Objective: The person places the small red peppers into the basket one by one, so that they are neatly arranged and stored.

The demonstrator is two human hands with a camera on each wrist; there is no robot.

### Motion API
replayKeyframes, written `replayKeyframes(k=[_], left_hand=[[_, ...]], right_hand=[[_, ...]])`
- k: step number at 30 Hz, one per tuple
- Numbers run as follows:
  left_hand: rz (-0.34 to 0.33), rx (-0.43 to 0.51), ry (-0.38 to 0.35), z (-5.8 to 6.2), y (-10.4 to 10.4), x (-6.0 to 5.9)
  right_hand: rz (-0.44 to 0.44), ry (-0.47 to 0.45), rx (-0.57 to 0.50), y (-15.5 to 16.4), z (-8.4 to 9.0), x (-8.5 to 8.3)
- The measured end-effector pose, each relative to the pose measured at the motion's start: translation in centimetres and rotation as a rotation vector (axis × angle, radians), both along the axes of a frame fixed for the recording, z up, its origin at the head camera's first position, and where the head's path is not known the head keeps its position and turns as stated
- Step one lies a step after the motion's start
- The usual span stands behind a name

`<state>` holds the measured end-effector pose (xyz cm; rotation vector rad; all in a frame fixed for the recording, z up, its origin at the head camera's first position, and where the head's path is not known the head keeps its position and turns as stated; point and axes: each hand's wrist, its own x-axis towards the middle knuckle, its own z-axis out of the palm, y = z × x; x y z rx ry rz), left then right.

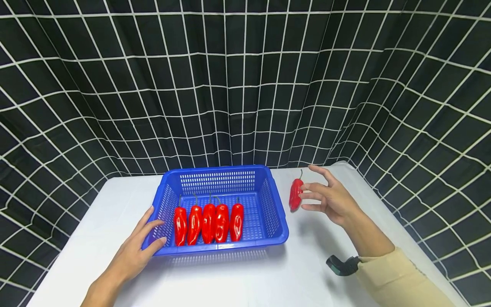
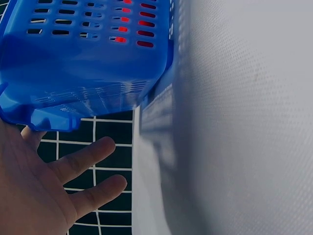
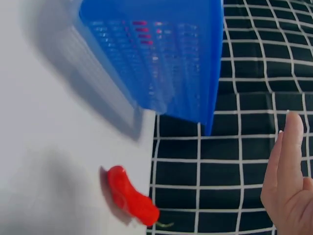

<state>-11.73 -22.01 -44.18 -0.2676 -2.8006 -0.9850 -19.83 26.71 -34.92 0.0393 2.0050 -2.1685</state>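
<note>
A person's left hand (image 1: 134, 251) rests with straight fingers against the near left corner of a blue basket (image 1: 278, 221) holding five red peppers (image 1: 209, 222) in a row. To its right, a sixth red pepper (image 1: 295, 194) lies on the white table (image 1: 96, 213), stem pointing away, just left of the spread, empty right hand (image 1: 331, 198), the nearer hand.

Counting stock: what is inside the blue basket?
Five red peppers lie side by side in the blue basket, stems toward the back. Its near wall hides their lower tips.
</note>
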Motion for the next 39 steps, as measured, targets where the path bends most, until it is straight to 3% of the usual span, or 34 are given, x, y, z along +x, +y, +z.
replayKeyframes(k=[12, 39], left_hand=[[0.006, -0.007, -0.005, 0.0, 0.0, 0.0], [0.002, -0.004, -0.012, 0.0, -0.1, 0.0]], right_hand=[[-0.074, -0.021, 0.028, 1.8, -1.8, -1.7], [-0.089, -0.123, 0.106, 3.2, -6.1, -5.8]])
